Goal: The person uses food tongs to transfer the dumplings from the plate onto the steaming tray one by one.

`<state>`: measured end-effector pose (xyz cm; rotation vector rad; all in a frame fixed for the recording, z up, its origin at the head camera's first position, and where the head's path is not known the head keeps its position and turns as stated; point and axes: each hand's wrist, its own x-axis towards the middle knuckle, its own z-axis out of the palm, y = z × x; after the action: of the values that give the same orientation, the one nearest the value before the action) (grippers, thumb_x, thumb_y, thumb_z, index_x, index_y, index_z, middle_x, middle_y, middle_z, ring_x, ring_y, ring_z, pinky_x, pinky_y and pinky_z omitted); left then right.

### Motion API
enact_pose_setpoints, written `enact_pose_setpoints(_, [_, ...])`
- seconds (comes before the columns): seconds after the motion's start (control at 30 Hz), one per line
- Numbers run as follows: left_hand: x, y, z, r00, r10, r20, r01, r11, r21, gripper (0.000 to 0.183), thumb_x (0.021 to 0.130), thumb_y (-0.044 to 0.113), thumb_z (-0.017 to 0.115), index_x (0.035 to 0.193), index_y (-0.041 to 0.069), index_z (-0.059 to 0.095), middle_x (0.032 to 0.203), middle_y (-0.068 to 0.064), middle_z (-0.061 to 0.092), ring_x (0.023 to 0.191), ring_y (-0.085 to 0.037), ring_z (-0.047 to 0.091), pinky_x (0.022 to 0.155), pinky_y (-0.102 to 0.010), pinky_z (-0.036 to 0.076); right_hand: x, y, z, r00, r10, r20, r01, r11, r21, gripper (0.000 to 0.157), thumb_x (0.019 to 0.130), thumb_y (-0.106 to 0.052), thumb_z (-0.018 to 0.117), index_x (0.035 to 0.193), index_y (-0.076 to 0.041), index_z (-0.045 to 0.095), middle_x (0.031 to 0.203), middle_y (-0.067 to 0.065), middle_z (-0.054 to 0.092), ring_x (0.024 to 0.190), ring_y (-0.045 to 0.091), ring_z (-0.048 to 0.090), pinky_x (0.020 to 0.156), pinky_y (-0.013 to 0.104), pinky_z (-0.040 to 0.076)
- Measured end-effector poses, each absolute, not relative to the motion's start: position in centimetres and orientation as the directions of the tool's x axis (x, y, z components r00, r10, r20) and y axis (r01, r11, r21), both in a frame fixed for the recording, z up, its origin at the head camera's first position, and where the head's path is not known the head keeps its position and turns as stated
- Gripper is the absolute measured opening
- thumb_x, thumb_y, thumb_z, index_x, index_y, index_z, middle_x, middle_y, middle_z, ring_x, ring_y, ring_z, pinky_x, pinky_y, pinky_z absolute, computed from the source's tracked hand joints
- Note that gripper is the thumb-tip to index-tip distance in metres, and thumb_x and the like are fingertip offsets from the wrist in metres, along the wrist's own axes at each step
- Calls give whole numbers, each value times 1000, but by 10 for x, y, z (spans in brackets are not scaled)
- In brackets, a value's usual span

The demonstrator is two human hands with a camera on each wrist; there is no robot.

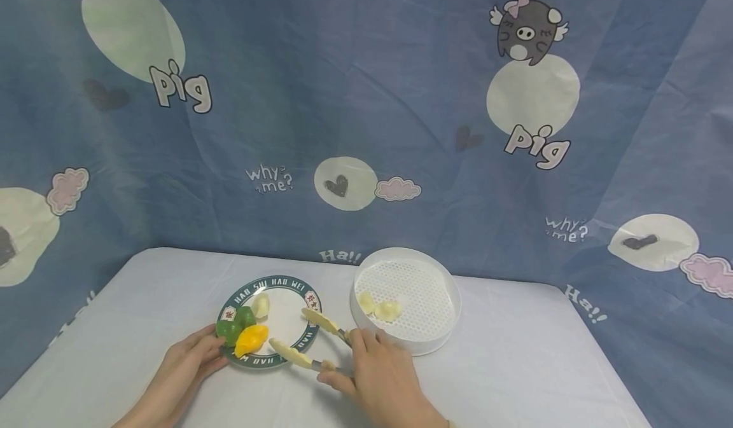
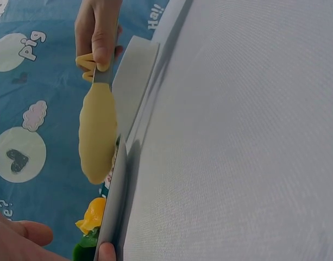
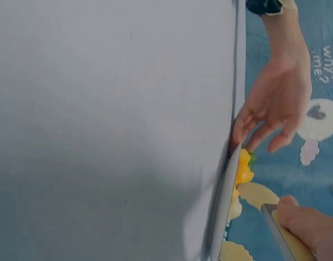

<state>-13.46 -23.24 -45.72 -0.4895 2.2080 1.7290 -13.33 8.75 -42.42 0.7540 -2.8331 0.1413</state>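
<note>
Tongs [image 1: 291, 354] ×1, pinched in right hand [image 1: 383, 371] | 1 plate [image 1: 286, 313], gripped by left hand [image 1: 189, 359] | 1 yellow piece [image 1: 251, 339] | 1 sieve [image 1: 426, 294]

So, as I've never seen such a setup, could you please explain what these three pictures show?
No robot here: a person works bare-handed. The wide picture comes from a head-worn camera looking forward and down; the others come from wrist cameras, so the white tabletop looks tipped sideways. On it stand a green-rimmed plate with two green pieces, a yellow piece and a pale piece, and a round white tray with perforated base and pale pieces inside. The left hand holds the plate's edge; the right hand grips tongs, spread open over the plate.
</note>
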Motion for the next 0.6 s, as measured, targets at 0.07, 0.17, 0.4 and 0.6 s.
enact_pose_setpoints(0.07, [-135,-232,-458,-901,-87,-425,-434,223,873,78,112,27,41,165,-17,4,170,-45,10,157,-54,33,104,-21,65,-132,86,-425,-855,-482,192,-503,861,-78,75,94,-83,54,123,-15,66,88,-8,60,75,7,45,57,18,37])
enact_pose_setpoints(0.17, [-135,-232,-458,-903,-89,-420,-430,219,876,79,112,27,42,165,-18,4,170,-45,11,157,-53,34,102,-20,66,-131,82,-426,-858,-486,168,-507,854,-115,75,93,-85,53,119,-16,65,83,-10,56,75,6,43,57,18,32])
enact_pose_setpoints(0.4, [-135,-233,-458,-902,-91,-423,-432,195,880,78,112,25,42,165,-17,3,170,-46,11,156,-53,35,100,-19,66,-131,75,-429,-854,-499,149,-516,850,-110,74,92,-87,52,112,-17,63,76,-12,45,72,6,38,53,18,28])
enact_pose_setpoints(0.6, [-134,-233,-457,-899,-91,-428,-437,209,875,79,113,27,41,165,-16,2,170,-45,10,156,-53,35,102,-21,66,-131,69,-428,-846,-513,145,-528,844,-92,72,93,-87,50,111,-18,62,75,-12,41,70,6,37,52,17,26])
